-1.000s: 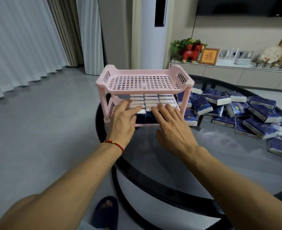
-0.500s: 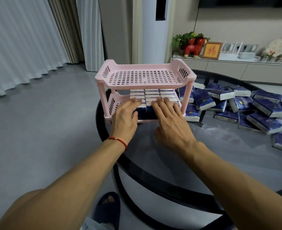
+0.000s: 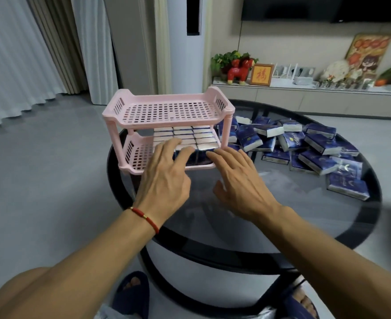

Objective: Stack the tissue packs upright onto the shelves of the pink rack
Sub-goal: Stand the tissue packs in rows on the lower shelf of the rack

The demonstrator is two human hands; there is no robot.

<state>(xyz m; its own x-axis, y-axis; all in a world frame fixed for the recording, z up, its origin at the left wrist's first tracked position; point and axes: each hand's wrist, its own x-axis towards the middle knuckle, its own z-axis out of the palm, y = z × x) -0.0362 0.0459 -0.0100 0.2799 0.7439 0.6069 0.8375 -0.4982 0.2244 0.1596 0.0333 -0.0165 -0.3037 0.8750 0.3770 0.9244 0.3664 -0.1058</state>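
Note:
A pink two-shelf rack stands at the left of a round dark glass table. Its top shelf holds nothing. Upright blue-and-white tissue packs fill the right part of the lower shelf in rows; the left part is bare. My left hand rests flat with its fingertips on the front row of packs. My right hand hovers with fingers spread just in front of the rack's lower right corner, holding nothing. A loose heap of tissue packs lies on the table to the right of the rack.
A low white cabinet with a red horse figure, a plant and a framed picture runs along the back wall. Grey floor and curtains lie to the left. My slippered feet show under the table's near edge.
My right hand has drawn back off the packs toward the lower right corner of the rack. My left hand has slid right along the front row. The view has shifted left.

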